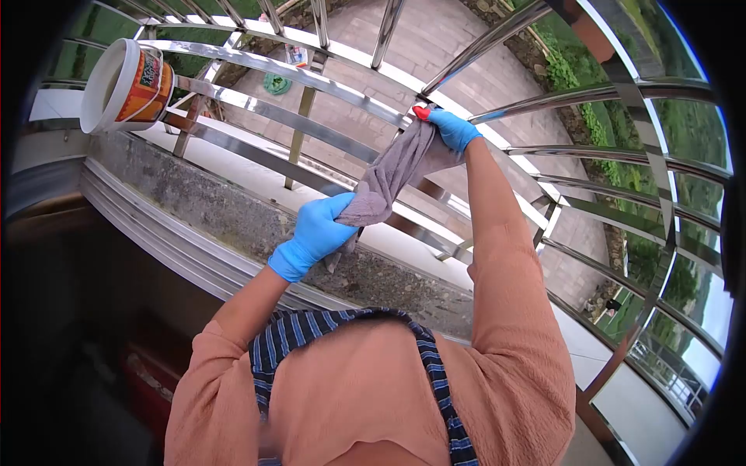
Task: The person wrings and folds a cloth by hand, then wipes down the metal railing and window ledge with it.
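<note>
hands (315, 229) gripping grey cloth (398, 172), orange bucket (149, 84); inside unclear

Greyish cloth (392, 175) here: creased, bunched, slanting up from left hand (317, 229) to right hand (454, 130), lower end poking out!

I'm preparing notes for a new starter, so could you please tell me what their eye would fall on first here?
The bright blue gloves near the centre stand out first: the left hand and right hand hold a grey cloth in front of the metal railing. Next comes the orange-labelled bucket at the upper left.
</note>
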The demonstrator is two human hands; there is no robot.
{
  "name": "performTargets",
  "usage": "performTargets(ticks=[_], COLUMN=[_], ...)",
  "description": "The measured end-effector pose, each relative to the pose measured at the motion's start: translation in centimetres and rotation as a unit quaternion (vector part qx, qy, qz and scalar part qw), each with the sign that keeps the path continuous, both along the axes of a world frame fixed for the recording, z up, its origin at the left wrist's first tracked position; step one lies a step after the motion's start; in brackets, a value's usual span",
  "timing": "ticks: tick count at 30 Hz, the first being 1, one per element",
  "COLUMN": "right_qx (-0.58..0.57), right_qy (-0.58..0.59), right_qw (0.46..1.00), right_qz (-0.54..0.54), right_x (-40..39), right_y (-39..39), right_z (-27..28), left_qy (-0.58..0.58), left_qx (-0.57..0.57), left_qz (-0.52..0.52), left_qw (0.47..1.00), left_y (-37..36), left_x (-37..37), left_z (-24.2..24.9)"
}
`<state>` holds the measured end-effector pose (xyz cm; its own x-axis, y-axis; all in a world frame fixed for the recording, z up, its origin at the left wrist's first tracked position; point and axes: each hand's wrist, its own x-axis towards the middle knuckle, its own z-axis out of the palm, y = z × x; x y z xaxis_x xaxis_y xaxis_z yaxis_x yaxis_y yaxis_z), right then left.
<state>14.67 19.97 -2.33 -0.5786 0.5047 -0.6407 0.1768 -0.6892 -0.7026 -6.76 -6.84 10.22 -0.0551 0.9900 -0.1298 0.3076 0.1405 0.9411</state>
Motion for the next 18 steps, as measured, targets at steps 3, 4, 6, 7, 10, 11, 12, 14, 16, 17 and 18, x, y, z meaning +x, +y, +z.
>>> performTargets(ticks=[3, 4, 6, 7, 10, 11, 12, 14, 16, 17, 18], right_qx=[-0.085, -0.083, -0.069, -0.088, -0.133, -0.145, -0.107, -0.069, -0.085, -0.094, -0.121], right_qy=[-0.001, -0.005, -0.058, -0.1, -0.156, -0.128, -0.078, -0.019, 0.001, 0.012, 0.015], right_qw=[0.995, 0.995, 0.992, 0.987, 0.974, 0.978, 0.99, 0.996, 0.996, 0.995, 0.992], right_qz=[0.045, 0.052, 0.083, 0.092, 0.093, 0.077, 0.051, 0.043, 0.037, 0.034, 0.04], right_x=[0.0, 0.2, -0.1, -0.5, -0.7, -0.4, 0.0, 0.8, 0.7, 0.5, 0.3], right_y=[0.3, 0.8, 0.7, 0.6, 0.5, 0.5, 0.4, 0.3, 0.6, 0.4, 0.4], right_z=[0.9, -0.3, -0.5, 0.7, 1.1, 0.2, -0.5, -1.0, -0.8, -0.5, 0.0], left_qy=[0.107, 0.154, 0.216, 0.196, 0.166, 0.19, 0.213, 0.254, 0.271, 0.28, 0.282], left_qx=[0.097, 0.127, 0.152, 0.146, 0.104, 0.113, 0.121, 0.156, 0.174, 0.181, 0.186], left_qz=[-0.016, -0.022, -0.042, -0.022, 0.016, 0.012, 0.007, 0.01, 0.001, -0.004, -0.002], left_qw=[0.989, 0.98, 0.964, 0.969, 0.98, 0.975, 0.97, 0.954, 0.947, 0.943, 0.941], left_y=[3.8, 5.1, 6.7, 7.1, 7.5, 7.6, 7.6, 7.1, 7.2, 7.2, 7.2], left_x=[-0.5, -0.8, -1.5, -1.7, -2.1, -2.1, -2.0, -1.8, -1.7, -1.7, -1.8], left_z=[-3.5, -4.3, -6.2, -7.3, -9.4, -9.6, -9.7, -10.1, -10.0, -9.9, -9.9])
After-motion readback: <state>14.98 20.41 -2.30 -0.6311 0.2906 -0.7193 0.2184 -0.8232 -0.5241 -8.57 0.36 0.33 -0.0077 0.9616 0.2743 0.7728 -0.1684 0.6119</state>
